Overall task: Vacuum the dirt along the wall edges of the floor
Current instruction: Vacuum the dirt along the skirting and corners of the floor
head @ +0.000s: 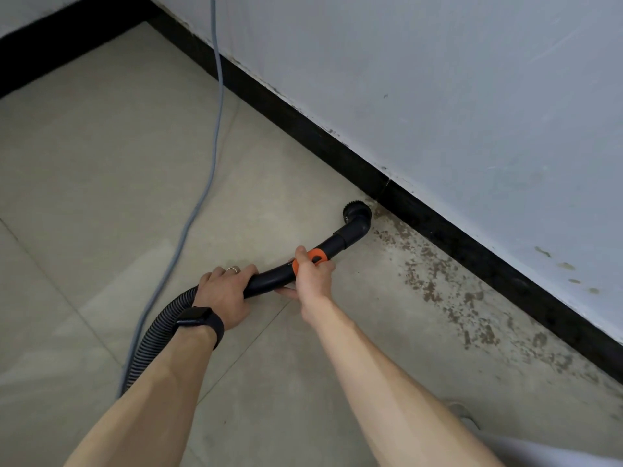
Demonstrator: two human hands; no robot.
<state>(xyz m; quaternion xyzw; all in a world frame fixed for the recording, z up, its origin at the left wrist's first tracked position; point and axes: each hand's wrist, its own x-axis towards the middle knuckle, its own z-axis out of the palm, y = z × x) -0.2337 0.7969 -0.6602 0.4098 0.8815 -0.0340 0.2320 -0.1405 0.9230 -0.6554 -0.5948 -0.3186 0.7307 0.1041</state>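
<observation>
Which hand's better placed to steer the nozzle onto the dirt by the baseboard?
Right, likely. The right hand grips the tube at the orange collar, nearest the brush nozzle, with the dirt on its side. The left hand holds further back, by the ribbed hose.

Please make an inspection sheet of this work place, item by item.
surface: beige floor tiles; brown dirt patches along the baseboard, right of the brush nozzle
job's things: black vacuum tube with orange collar; brush nozzle at the baseboard; ribbed hose behind the tube
clutter: pale object at lower right edge, cannot tell what
grippers: left hand grips the tube's rear; right hand grips at the collar
cables: grey cable hangs down the wall, runs over the floor
surroundings: scuffed white wall, black baseboard
</observation>
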